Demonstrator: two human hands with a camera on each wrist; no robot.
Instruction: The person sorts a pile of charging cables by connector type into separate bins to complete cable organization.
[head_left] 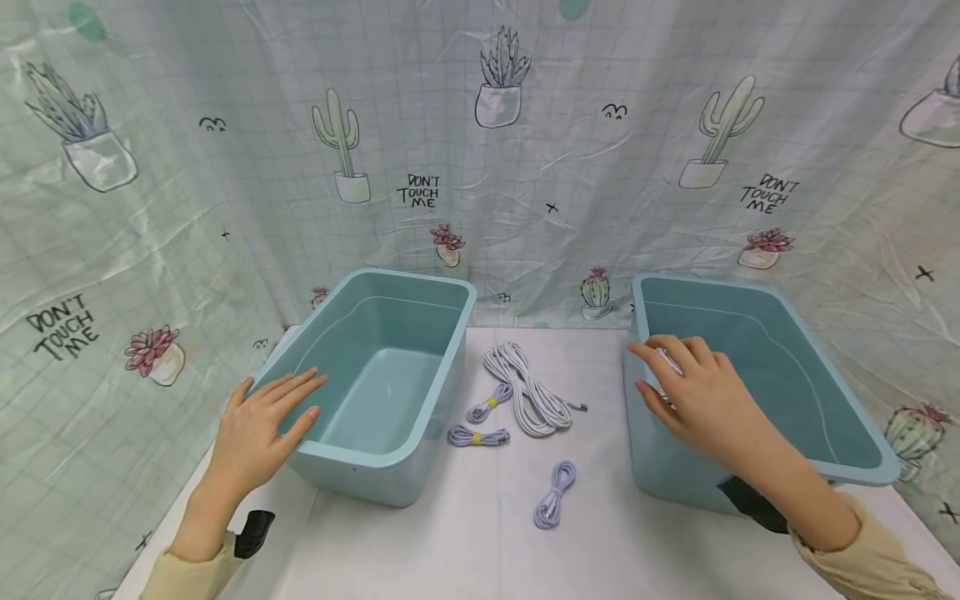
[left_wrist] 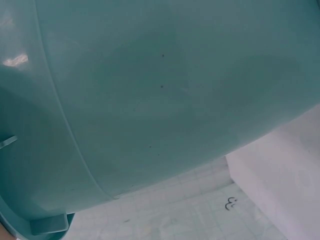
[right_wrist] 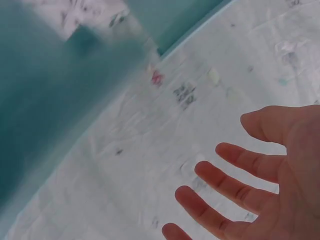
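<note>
Two teal plastic bins stand on a white table. My left hand [head_left: 281,408] rests flat on the near left rim of the left bin [head_left: 408,277], fingers straight; that bin's outer wall [left_wrist: 150,100] fills the left wrist view. My right hand [head_left: 686,379] hovers over the left rim of the right bin [head_left: 750,333], and a bit of white shows under its fingers. In the right wrist view this hand [right_wrist: 250,190] has its fingers spread and grips nothing. Between the bins lie a large white cable coil [head_left: 528,387] and three small lilac cable bundles [head_left: 489,403] [head_left: 477,436] [head_left: 553,494].
A cactus-print curtain [head_left: 480,167] hangs close behind and to both sides of the table. Both bins look empty inside. Bare white tabletop [head_left: 465,542] lies in front of the bins. Black wrist-camera straps sit on both forearms.
</note>
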